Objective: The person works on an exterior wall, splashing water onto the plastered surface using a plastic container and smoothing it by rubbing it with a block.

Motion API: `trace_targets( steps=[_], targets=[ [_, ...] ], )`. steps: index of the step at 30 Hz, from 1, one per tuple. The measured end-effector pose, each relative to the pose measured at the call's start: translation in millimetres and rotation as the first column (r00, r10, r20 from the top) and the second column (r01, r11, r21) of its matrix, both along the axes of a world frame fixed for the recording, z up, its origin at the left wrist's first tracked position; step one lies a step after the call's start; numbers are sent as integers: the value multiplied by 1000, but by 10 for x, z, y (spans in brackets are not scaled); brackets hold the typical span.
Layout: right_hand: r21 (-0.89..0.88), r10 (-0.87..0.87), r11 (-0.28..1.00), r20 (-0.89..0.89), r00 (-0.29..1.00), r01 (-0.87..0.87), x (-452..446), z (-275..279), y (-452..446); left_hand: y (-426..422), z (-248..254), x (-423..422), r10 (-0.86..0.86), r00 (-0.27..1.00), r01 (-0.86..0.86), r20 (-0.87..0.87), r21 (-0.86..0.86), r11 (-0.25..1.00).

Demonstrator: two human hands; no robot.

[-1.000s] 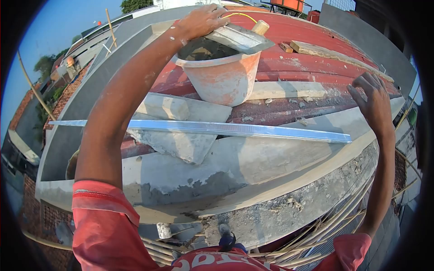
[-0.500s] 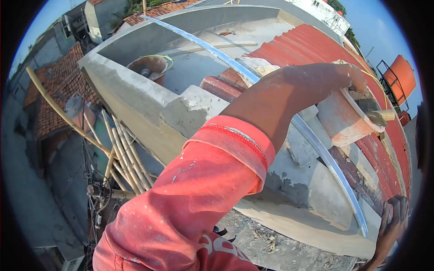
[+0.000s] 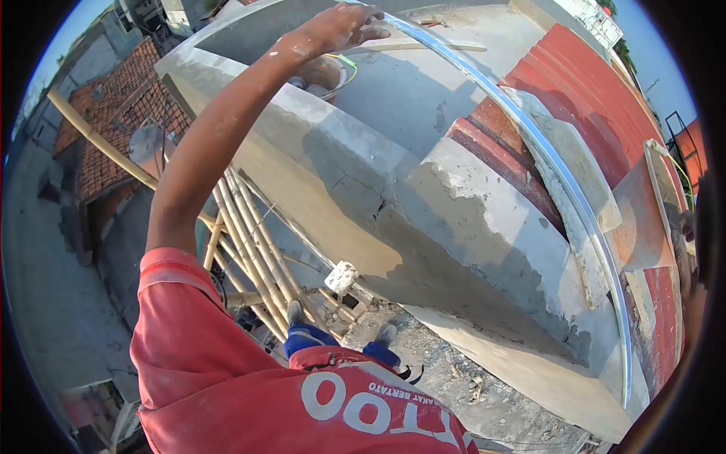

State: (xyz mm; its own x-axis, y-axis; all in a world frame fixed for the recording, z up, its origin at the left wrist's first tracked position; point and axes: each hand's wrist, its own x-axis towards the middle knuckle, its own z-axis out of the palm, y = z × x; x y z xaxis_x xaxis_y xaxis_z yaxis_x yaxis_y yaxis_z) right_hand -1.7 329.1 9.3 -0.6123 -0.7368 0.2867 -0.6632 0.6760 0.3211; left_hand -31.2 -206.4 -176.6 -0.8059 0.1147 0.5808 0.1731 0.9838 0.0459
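Observation:
My left hand [image 3: 333, 32] is stretched out to the far part of a long shiny metal straightedge [image 3: 522, 121]. Its thumb and fingers are apart beside the bar, with fingertips over its edge; a firm grip does not show. The straightedge runs across the mortar-patched wall top [image 3: 469, 189] down to the right corner. At the dark right margin, my right hand [image 3: 687, 227] is close to a mortar-stained bucket [image 3: 643, 208] lying on its side. Shadow and the lens edge hide its fingers.
Another bucket [image 3: 321, 74] stands inside the grey concrete gutter [image 3: 408, 83]. Red corrugated roofing [image 3: 582, 98] slopes away on the right. Bamboo poles [image 3: 246, 234] and a drop lie to the left. My feet [image 3: 295, 312] are by a rough ledge [image 3: 454, 371] below the wall, near a white block [image 3: 342, 278].
My left hand has left the bucket on the right and swung across to the straightedge's far part. My right hand has risen from the lower corner toward the bucket. The view has shifted.

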Motion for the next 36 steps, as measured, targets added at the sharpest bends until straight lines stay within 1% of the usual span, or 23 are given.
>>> trace_targets(
  steps=[2, 4, 6, 7, 8, 9, 11, 12, 13, 14, 15, 16, 17, 18, 19, 21, 23, 25, 27, 29, 31, 32, 36],
  targets=[
    [85, 10, 996, 86, 996, -17, -156, -1, -609, -655, -416, 326, 53, 998, -52, 30, -56, 997],
    [254, -66, 967, 146, 987, 27, -276, -62, -1348, -1159, -785, 441, 34, 996, -38, 77, 41, 998],
    [417, -178, 902, 122, 976, 112, -313, -204, -2208, -1454, -1087, 429, 199, 961, -211, 193, 42, 977],
    [286, 209, 936, 23, 978, -207, -548, -447, -2369, -1433, -1044, 490, 123, 963, -163, 240, 155, 974],
    [324, 227, 912, 112, 967, -252, -697, -536, -2781, -1474, -1086, 496, 90, 969, -132, 231, 173, 976],
    [409, 55, 899, 247, 967, -155, -726, -589, -3282, -1564, -1200, 458, 56, 984, -83, 168, 154, 985],
    [361, 115, 900, 348, 930, -246, -802, -820, -4054, -1797, -1590, 292, -28, 998, 21, 49, 144, 989],
    [346, 320, 828, 355, 879, -441, -1139, -1107, -4434, -1780, -1625, 309, -50, 997, 40, 65, 144, 989],
    [411, 289, 796, 387, 876, -444, -1354, -1450, -4890, -1692, -1589, 356, 21, 998, -28, 53, 123, 992],
    [343, 148, 858, 549, 822, -383, -1251, -1594, -5157, -1607, -1554, 388, 90, 995, -94, 45, 104, 990],
    [290, 115, 882, 634, 765, -372, -1335, -1932, -5498, -1575, -1520, 346, 70, 996, -76, 54, 107, 991],
    [251, 74, 898, 724, 686, -362, -1563, -2605, -5903, -1620, -1615, 339, 113, 993, -116, 47, 84, 990],
    [221, 201, 848, 707, 678, -482, -1858, -3180, -6159, -1568, -1610, 387, 174, 984, -176, 26, 55, 983],
    [194, 329, 782, 679, 657, -592, -2147, -3748, -6413, -1514, -1533, 455, 175, 979, -180, 103, 34, 983],
    [216, 315, 778, 678, 664, -590, -2185, -3917, -6508, -1483, -1516, 478, 198, 974, -204, 112, 44, 978],
    [265, 255, 793, 672, 695, -548, -2140, -4051, -6532, -1440, -1509, 501, 233, 972, -233, 13, 27, 972],
    [283, 235, 801, 662, 712, -527, -2238, -4199, -6622, -1427, -1505, 488, 248, 967, -250, 53, 38, 967],
    [304, 220, 800, 653, 724, -518, -2322, -4353, -6676, -1372, -1412, 492, 281, 935, -312, 217, 126, 942],
    [318, 219, 791, 651, 727, -523, -2404, -4498, -6715, -1317, -1339, 496, 308, 902, -368, 301, 164, 915],
    [344, 208, 778, 647, 733, -525, -2427, -4582, -6713, -1311, -1429, 474, 346, 917, -379, 197, 169, 910],
    [376, 202, 759, 640, 741, -531, -2440, -4615, -6755, -1306, -1403, 460, 349, 884, -401, 312, 120, 908],
    [392, 197, 749, 638, 745, -534, -2430, -4633, -6742, -1285, -1398, 477, 386, 870, -439, 306, 127, 889],
    [435, 184, 725, 625, 759, -534, -2437, -4641, -6792, -1296, -1362, 487, 329, 874, -408, 357, 171, 897]
  ],
)
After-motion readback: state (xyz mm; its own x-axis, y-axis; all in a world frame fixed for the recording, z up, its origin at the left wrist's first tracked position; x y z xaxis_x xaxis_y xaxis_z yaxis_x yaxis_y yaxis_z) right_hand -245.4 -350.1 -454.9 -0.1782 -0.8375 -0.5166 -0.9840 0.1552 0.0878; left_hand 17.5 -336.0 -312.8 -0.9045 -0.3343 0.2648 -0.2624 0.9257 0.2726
